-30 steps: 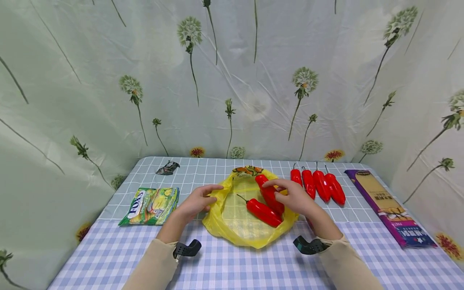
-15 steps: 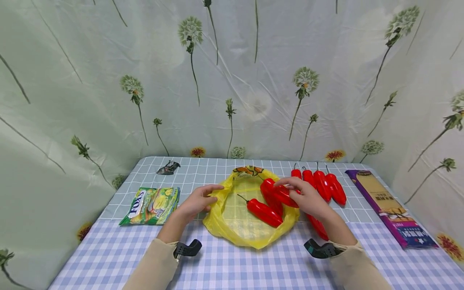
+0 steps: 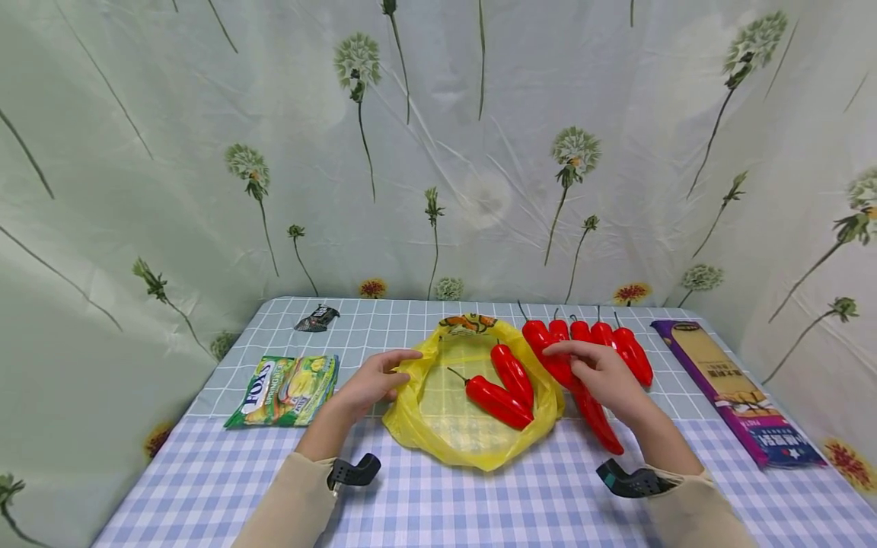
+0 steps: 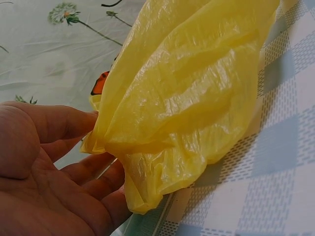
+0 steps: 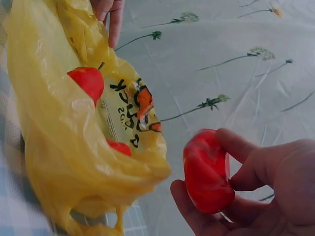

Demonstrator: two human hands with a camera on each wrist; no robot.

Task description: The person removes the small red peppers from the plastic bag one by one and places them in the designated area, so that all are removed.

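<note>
Right hand (image 3: 606, 377): grip closed round one red pepper (image 3: 572, 377), thumb and fingers curled about its thick end, as the right wrist view shows (image 5: 209, 169). Pepper sits just outside the right rim of the yellow bag (image 3: 473, 411), its tip pointing toward the near edge of the counter (image 3: 438, 502). Left hand (image 3: 373, 380): pinches the bag's left rim between thumb and fingers, holding the mouth open; the left wrist view shows the film (image 4: 187, 103) gathered against the fingers. Two peppers (image 3: 503, 388) lie inside the bag, crossed at their tips. A row of peppers (image 3: 617, 350) lies beside the right hand, toward the far right corner. Green sweets packet (image 3: 288, 388) near the left edge, small dark wrapper (image 3: 317, 317) near the far left corner, long purple packet (image 3: 736, 392) along the right edge. Judgement: a pepper is in hand between bag and row; which way it is bound cannot be told from this. Either way the next move calls for a steady carry and the left hand keeping the mouth wide, since the thin film sags easily.
</note>
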